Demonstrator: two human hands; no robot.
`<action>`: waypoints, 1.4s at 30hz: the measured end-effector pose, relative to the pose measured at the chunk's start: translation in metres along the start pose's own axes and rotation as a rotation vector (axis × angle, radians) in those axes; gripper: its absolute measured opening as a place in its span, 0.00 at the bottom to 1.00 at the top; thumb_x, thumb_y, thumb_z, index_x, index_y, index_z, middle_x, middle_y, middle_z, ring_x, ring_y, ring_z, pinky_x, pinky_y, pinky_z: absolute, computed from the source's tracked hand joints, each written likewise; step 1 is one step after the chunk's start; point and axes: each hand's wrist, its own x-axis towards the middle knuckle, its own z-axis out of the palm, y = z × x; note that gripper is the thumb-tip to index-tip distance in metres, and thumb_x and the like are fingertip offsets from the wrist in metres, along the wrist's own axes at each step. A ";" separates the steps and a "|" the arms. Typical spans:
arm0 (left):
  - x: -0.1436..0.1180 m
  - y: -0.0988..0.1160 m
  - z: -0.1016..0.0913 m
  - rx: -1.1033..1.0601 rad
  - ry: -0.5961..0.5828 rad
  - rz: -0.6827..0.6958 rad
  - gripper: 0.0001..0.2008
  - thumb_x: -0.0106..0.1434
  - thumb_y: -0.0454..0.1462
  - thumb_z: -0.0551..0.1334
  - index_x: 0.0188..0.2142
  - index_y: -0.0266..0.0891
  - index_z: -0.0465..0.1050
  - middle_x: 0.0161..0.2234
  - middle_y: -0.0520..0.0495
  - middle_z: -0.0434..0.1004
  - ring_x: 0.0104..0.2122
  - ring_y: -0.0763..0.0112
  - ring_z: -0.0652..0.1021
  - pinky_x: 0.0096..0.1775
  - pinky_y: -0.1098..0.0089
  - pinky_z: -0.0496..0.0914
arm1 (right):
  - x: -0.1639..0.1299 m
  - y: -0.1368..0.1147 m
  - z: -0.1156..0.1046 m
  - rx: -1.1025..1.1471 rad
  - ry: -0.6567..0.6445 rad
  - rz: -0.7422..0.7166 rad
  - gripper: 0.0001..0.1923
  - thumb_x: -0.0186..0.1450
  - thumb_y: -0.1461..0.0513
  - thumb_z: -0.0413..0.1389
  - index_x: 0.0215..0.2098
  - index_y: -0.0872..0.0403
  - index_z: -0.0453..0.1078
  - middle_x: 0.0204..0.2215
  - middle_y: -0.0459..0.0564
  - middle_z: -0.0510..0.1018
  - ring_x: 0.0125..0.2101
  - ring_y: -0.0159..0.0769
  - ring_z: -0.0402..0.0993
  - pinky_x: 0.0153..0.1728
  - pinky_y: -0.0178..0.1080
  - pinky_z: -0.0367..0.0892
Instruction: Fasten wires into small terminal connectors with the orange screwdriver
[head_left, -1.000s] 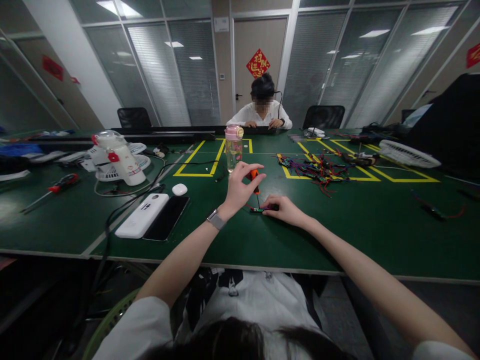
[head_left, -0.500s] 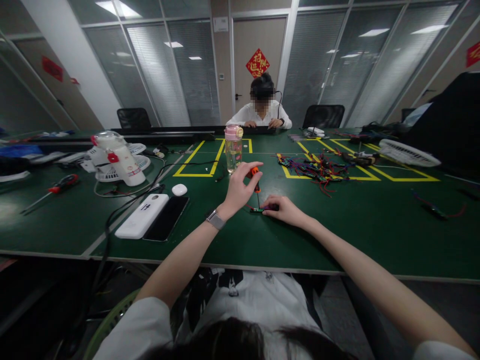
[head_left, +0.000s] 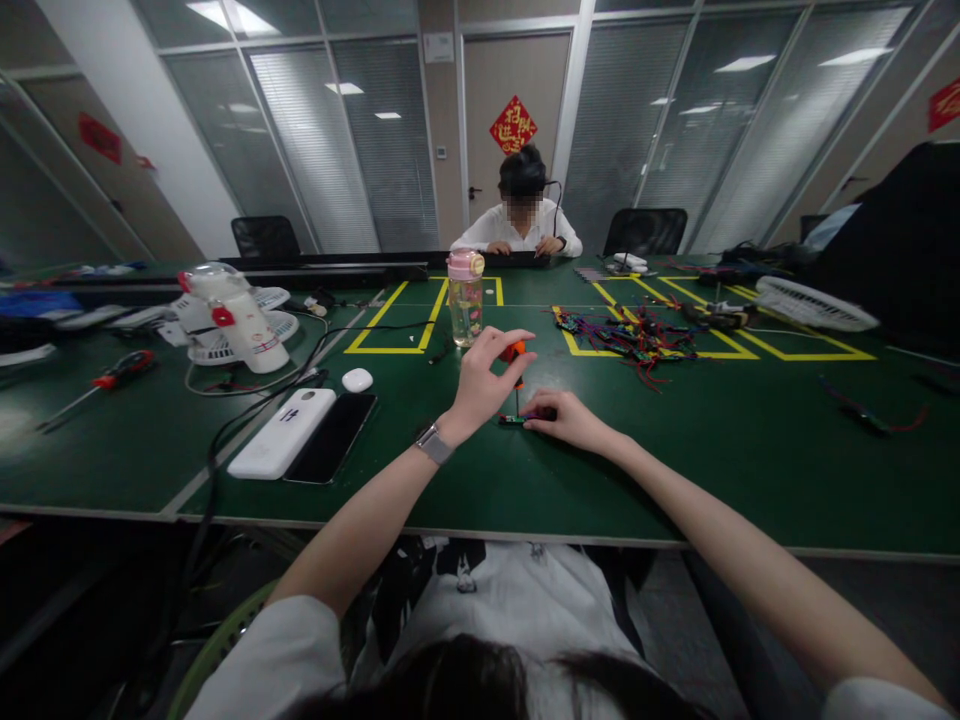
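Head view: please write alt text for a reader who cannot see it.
The person's left hand holds a small orange-handled screwdriver upright on a small green circuit board, which the right hand steadies on the green table. Behind stands a clear pink-capped water bottle.

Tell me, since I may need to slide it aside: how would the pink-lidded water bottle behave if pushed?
The water bottle stands upright, tall and narrow on the green table, so a push near its lid would probably tip it. It looks like clear plastic, likely stiff and fairly light. If it falls, its round body may roll toward the left hand.
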 end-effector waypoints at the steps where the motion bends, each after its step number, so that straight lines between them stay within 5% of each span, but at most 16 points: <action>1: 0.000 0.001 0.000 0.004 0.003 0.005 0.10 0.70 0.42 0.63 0.47 0.42 0.76 0.37 0.49 0.74 0.36 0.69 0.74 0.42 0.66 0.72 | 0.000 0.000 0.000 0.000 -0.003 -0.003 0.07 0.61 0.64 0.64 0.38 0.55 0.81 0.32 0.49 0.77 0.30 0.34 0.72 0.35 0.38 0.68; 8: 0.000 0.004 -0.003 -0.081 -0.033 -0.012 0.16 0.76 0.38 0.49 0.55 0.43 0.73 0.48 0.44 0.76 0.48 0.66 0.77 0.50 0.62 0.72 | 0.000 0.001 0.000 -0.006 -0.005 0.005 0.08 0.61 0.63 0.64 0.38 0.54 0.81 0.32 0.50 0.77 0.30 0.34 0.72 0.35 0.38 0.68; 18: -0.001 0.003 0.002 -0.072 0.047 -0.070 0.08 0.70 0.41 0.63 0.45 0.44 0.77 0.38 0.48 0.71 0.37 0.70 0.75 0.41 0.67 0.73 | 0.000 0.001 0.000 -0.007 -0.001 -0.007 0.07 0.61 0.63 0.64 0.38 0.54 0.81 0.31 0.49 0.77 0.30 0.34 0.72 0.35 0.38 0.68; 24: -0.001 -0.001 0.003 -0.180 -0.043 -0.120 0.16 0.76 0.39 0.50 0.55 0.44 0.72 0.52 0.43 0.76 0.51 0.64 0.77 0.51 0.62 0.73 | 0.000 0.001 0.001 -0.004 0.004 -0.001 0.07 0.61 0.63 0.64 0.38 0.54 0.81 0.31 0.49 0.76 0.31 0.35 0.72 0.35 0.38 0.68; 28: 0.003 -0.004 0.002 -0.275 -0.104 -0.189 0.16 0.74 0.39 0.54 0.58 0.43 0.71 0.50 0.42 0.78 0.44 0.67 0.80 0.46 0.65 0.76 | 0.000 0.001 0.000 0.000 -0.003 -0.003 0.08 0.61 0.63 0.64 0.38 0.54 0.82 0.31 0.48 0.76 0.30 0.34 0.71 0.34 0.38 0.68; 35: 0.004 -0.003 0.000 -0.118 0.017 -0.179 0.07 0.66 0.40 0.67 0.43 0.43 0.76 0.40 0.48 0.73 0.38 0.69 0.76 0.39 0.70 0.75 | -0.001 -0.001 0.000 -0.016 -0.007 0.015 0.08 0.61 0.63 0.63 0.39 0.55 0.81 0.31 0.49 0.75 0.30 0.35 0.71 0.35 0.38 0.68; 42: 0.002 -0.001 0.001 -0.140 -0.027 -0.166 0.14 0.76 0.39 0.50 0.53 0.43 0.72 0.48 0.43 0.77 0.46 0.65 0.78 0.47 0.64 0.74 | -0.001 -0.001 -0.001 0.002 -0.021 0.015 0.08 0.61 0.62 0.63 0.39 0.55 0.81 0.33 0.50 0.77 0.31 0.35 0.72 0.36 0.39 0.68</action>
